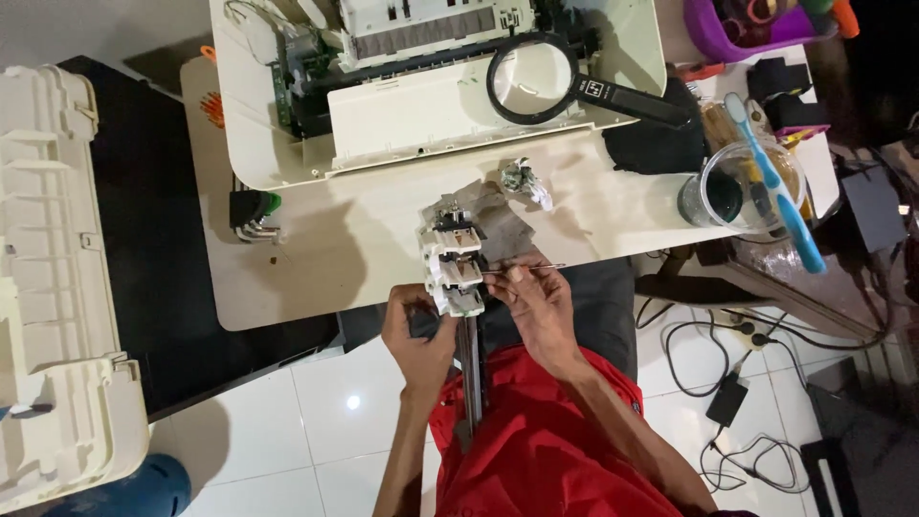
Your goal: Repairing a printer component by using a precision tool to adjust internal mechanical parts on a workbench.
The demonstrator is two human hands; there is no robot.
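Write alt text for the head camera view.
Seen from above, a person's left hand steadies a white printer carriage assembly at a table's edge while the right hand holds tweezers against it. An opened printer and magnifying glass lie behind.

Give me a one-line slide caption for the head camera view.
Left hand steadies a white printer part while right hand works thin tweezers beside an opened printer.

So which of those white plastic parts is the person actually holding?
The small white carriage at the table's near edge, gripped by the left hand. The opened printer body sits farther back on the table, and the big cover lies off to the left, both untouched.
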